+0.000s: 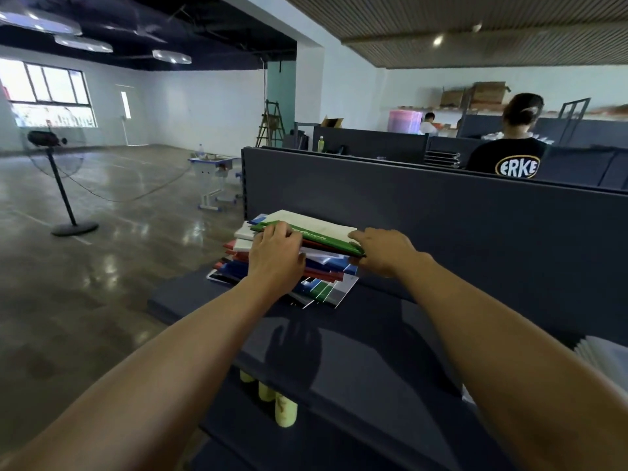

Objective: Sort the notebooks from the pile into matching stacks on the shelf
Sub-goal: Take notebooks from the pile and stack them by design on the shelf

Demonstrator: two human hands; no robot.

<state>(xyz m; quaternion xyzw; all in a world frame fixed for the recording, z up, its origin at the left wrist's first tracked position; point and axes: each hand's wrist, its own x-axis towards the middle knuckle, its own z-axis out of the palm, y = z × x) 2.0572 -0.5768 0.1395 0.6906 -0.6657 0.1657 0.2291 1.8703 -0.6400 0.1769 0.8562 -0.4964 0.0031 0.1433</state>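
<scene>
Inspecting shelf (390, 334): dark blue top board with a tall back panel; most of the board lies bare toward the near and right edges.
Pile (292, 266): mixed notebooks in red, blue, white and green, stacked unevenly at the far left corner of the shelf, close against the back panel.
Right-edge item: pale stacked sheets (601, 358) at the right edge of the shelf; whether these are sorted notebooks cannot be told.
Green notebook (323, 237): lies uppermost in the pile, under a white cover at its far side, tilted and partly drawn out.
Left hand (277, 254): fingers curled over the left end of the green notebook, grasping it, palm resting on the pile.
Right hand (382, 249): fingers bent round the right end of the same notebook, pinching its edge.
Step in hand: judged as lifting the green notebook off the pile.
Next move: calls for a clean lift clear of the covers beneath, then placement on bare board as a green stack.
</scene>
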